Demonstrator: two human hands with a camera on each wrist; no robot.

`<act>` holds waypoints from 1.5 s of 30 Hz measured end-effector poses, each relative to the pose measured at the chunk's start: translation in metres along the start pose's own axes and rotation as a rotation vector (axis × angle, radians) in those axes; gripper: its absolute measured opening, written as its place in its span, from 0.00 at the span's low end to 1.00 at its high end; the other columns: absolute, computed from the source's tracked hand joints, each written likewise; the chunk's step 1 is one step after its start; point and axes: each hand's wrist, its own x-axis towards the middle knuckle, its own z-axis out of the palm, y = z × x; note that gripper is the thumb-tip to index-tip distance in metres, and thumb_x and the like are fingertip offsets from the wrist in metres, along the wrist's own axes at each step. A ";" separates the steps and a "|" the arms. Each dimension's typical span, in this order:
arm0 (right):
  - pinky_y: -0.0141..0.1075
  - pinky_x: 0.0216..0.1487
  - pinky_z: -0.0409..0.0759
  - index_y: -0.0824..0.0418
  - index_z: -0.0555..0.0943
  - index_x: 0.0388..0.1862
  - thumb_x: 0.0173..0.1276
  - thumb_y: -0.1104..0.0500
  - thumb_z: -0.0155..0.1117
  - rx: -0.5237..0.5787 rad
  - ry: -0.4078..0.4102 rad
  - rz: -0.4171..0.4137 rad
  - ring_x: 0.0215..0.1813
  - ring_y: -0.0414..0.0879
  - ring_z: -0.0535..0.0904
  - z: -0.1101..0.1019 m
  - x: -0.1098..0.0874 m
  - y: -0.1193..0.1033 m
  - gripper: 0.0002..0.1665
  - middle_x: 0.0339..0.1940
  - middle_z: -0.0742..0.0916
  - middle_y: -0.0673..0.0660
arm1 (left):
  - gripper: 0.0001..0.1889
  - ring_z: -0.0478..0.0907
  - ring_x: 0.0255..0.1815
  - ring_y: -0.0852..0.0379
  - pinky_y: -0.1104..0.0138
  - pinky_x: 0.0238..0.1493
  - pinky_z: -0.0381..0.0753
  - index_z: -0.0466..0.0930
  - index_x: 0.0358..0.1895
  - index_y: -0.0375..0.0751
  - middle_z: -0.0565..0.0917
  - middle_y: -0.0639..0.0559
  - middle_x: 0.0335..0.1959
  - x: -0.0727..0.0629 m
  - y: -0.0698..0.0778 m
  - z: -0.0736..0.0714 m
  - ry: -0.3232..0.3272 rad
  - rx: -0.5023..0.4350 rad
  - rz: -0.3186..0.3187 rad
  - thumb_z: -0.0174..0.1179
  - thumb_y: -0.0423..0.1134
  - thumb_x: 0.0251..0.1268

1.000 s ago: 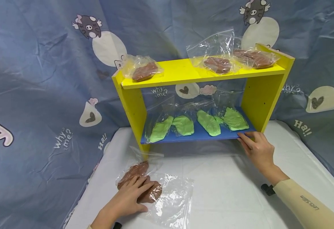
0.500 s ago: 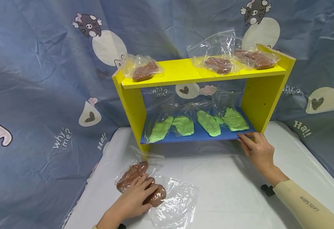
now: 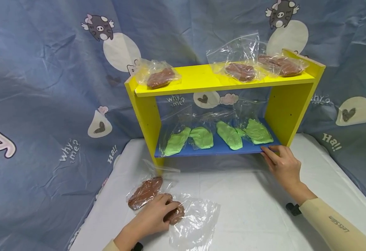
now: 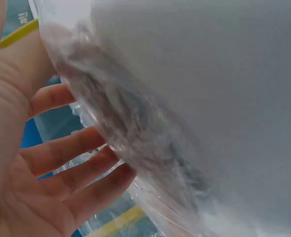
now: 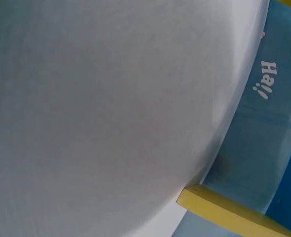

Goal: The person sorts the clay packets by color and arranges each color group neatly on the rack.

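Observation:
On the white table at front left, my left hand (image 3: pixel 154 217) curls its fingers over a clear zip bag with a brown lump (image 3: pixel 177 213) in it; the bag's flat end (image 3: pixel 195 223) spreads to the right. In the left wrist view the fingers (image 4: pixel 93 195) bend against the bag's side (image 4: pixel 130 123). Another bagged brown lump (image 3: pixel 146 192) lies just behind that hand. My right hand (image 3: pixel 281 165) pinches the front edge of the blue shelf (image 3: pixel 220 151) near its right end, thumb on top. The right wrist view does not show that hand.
The yellow rack (image 3: pixel 195 77) stands at the back of the table (image 3: pixel 233 209). Several bagged brown lumps (image 3: pixel 241 71) lie on its top; several bagged green pieces (image 3: pixel 230 135) rest on the blue shelf. A patterned blue cloth (image 3: pixel 45 87) hangs behind.
My left hand has shifted to the right, its fingers bending more around the bag. The bag has slid right with it, away from the other brown lump. My right hand stays put.

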 end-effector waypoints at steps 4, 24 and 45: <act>0.52 0.18 0.77 0.55 0.91 0.47 0.50 0.62 0.81 -0.002 0.004 0.001 0.39 0.61 0.81 0.000 -0.001 0.001 0.21 0.38 0.86 0.60 | 0.29 0.75 0.43 0.56 0.61 0.43 0.80 0.84 0.53 0.54 0.76 0.58 0.40 0.003 0.001 0.005 0.059 -0.007 0.000 0.71 0.36 0.39; 0.52 0.19 0.77 0.55 0.91 0.48 0.53 0.62 0.81 0.015 -0.008 0.016 0.40 0.61 0.81 0.001 0.002 0.002 0.21 0.39 0.86 0.60 | 0.12 0.83 0.32 0.62 0.69 0.32 0.82 0.86 0.33 0.44 0.85 0.58 0.32 0.022 0.016 -0.010 0.487 -0.053 0.120 0.76 0.28 0.45; 0.53 0.18 0.76 0.55 0.90 0.48 0.53 0.62 0.81 0.017 0.002 0.012 0.40 0.61 0.81 0.002 -0.002 0.003 0.21 0.39 0.86 0.60 | 0.06 0.86 0.35 0.47 0.58 0.32 0.86 0.89 0.40 0.32 0.87 0.41 0.37 0.085 0.030 -0.183 1.006 0.241 0.426 0.63 0.28 0.68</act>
